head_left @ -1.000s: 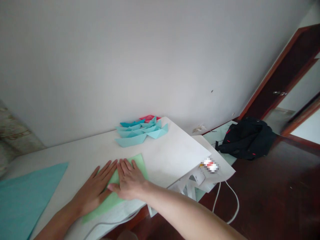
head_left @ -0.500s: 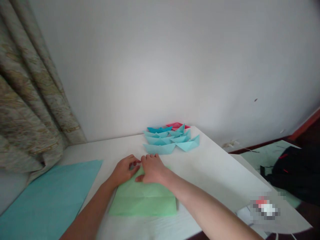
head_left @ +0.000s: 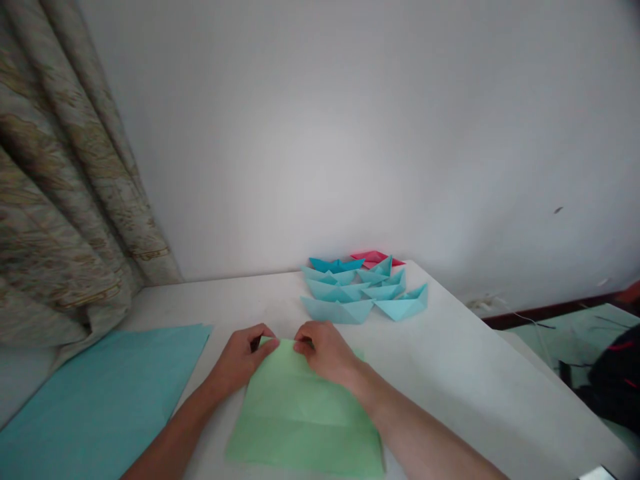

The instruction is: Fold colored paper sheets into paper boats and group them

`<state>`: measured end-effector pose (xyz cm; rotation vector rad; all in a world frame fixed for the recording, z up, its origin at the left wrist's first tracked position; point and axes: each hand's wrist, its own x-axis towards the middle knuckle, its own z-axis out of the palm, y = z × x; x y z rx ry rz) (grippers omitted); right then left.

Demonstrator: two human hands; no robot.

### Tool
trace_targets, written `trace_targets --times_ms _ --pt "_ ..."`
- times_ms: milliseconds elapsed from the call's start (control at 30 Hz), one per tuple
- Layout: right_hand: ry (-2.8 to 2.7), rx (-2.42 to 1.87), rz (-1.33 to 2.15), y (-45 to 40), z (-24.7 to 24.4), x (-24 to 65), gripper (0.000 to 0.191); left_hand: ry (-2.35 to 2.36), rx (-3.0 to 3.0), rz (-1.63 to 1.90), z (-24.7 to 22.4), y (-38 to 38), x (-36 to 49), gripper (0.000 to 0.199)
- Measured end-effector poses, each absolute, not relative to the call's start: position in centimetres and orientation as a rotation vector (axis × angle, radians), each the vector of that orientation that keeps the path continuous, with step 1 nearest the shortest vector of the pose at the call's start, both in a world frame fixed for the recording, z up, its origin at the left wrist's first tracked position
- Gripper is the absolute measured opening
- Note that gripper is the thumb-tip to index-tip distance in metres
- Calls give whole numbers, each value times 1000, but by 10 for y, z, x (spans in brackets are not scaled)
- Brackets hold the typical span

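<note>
A pale green sheet of paper (head_left: pixel 305 407) with a crease across its lower part lies on the white table in front of me. My left hand (head_left: pixel 247 353) pinches its far left corner between thumb and fingers. At the far edge, a little to the right, my right hand (head_left: pixel 323 348) is closed on the same paper, thumb and fingertips together. The right forearm covers part of the sheet's right side. Just beyond the hands stand several folded light blue paper boats (head_left: pixel 340 310), with a darker blue boat (head_left: pixel 337 265) and a pink boat (head_left: pixel 377 259) behind them.
A stack of teal paper (head_left: pixel 105 393) lies at the left of the white table (head_left: pixel 465 373). A patterned curtain (head_left: pixel 75 180) hangs at the left, by the wall (head_left: pixel 320 133). Right of the table's edge, a black item (head_left: pixel 617 377) rests on a lower pale surface.
My hands have moved slightly apart along the far edge, and my right hand has gone from lying over the paper to pinching it. The view has shifted.
</note>
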<state>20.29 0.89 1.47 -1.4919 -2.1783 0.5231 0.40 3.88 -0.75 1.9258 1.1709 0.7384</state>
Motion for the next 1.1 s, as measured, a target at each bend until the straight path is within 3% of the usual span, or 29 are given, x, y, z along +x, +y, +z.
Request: trace_targets --times_ms 333,567,867,1100 --pt "-2164 -1446 308 1 17 182 14 1120 2108 849 3 24 10 34" --pt "-2099 -1493 235 10 16 199 19 1249 1807 1040 3 31 -3 33" --pt "-2246 -1452 192 3 19 194 17 1049 2054 708 11 32 -5 27" --pt "-2260 -1558 140 8 20 201 14 1184 2199 602 7 42 -18 28"
